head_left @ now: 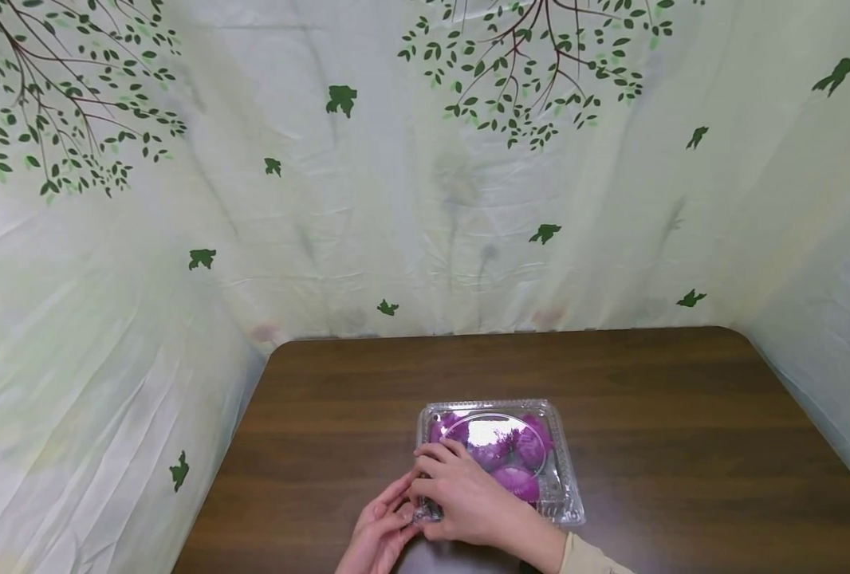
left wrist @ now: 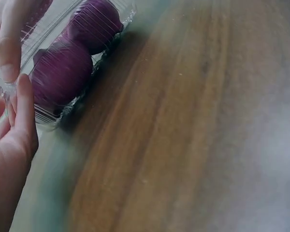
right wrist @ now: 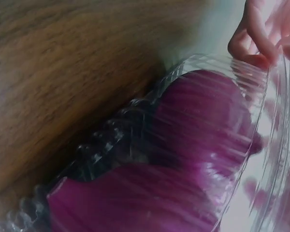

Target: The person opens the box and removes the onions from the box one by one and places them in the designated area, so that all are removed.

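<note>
A clear plastic clamshell box (head_left: 570, 490) lies on the table, its lid down over several round purple onions (head_left: 517, 483). My left hand (head_left: 380, 528) pinches the box's near left corner between thumb and fingers. From above, my right hand (head_left: 468, 496) reaches across the lid and grips the left edge at the same corner, its fingers bent down over the rim. Both hands' fingertips meet there, and the right hand hides part of the lid. Through the ribbed side wall, two onions (left wrist: 63, 72) show in the left wrist view; the right wrist view shows a pointed onion (right wrist: 200, 121) close up.
The brown wooden table (head_left: 339, 422) extends behind the box and to both sides. A pale cloth (head_left: 396, 207) printed with branches and green birds hangs behind the table's back edge and along its sides.
</note>
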Tool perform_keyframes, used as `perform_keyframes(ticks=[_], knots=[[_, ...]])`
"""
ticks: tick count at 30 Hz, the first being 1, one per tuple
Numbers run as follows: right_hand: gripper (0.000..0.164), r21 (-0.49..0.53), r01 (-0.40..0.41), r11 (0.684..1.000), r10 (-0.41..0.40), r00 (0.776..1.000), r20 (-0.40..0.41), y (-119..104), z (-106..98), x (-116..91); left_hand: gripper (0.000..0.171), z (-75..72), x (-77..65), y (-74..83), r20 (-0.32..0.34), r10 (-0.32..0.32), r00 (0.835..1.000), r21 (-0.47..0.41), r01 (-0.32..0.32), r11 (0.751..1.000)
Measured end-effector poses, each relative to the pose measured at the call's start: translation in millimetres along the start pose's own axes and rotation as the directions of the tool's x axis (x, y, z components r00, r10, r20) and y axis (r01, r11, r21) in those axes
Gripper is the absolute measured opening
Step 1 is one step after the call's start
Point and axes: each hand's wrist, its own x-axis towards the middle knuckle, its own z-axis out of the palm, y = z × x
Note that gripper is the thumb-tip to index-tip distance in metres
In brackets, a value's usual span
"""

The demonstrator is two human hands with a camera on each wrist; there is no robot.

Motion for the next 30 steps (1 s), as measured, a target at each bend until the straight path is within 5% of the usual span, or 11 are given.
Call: perform_keyframes(ticks=[15, 30], knots=[[0.017, 0.012, 0.023, 1.000, -0.023, 1.000, -0.004, -7.1, 2.5, 1.9, 0.068, -6.2, -2.1, -5.2, 0.136, 0.062, 0.989, -0.010, -0.061, 0.998], [0.008, 0.087, 0.046, 0.995, -0.045, 0.999, -0.009, -8.2, 3.2, 2.0, 0.070, -3.4, 0.0, -9.7, 0.080, 0.119, 0.990, 0.034, -0.122, 0.992]])
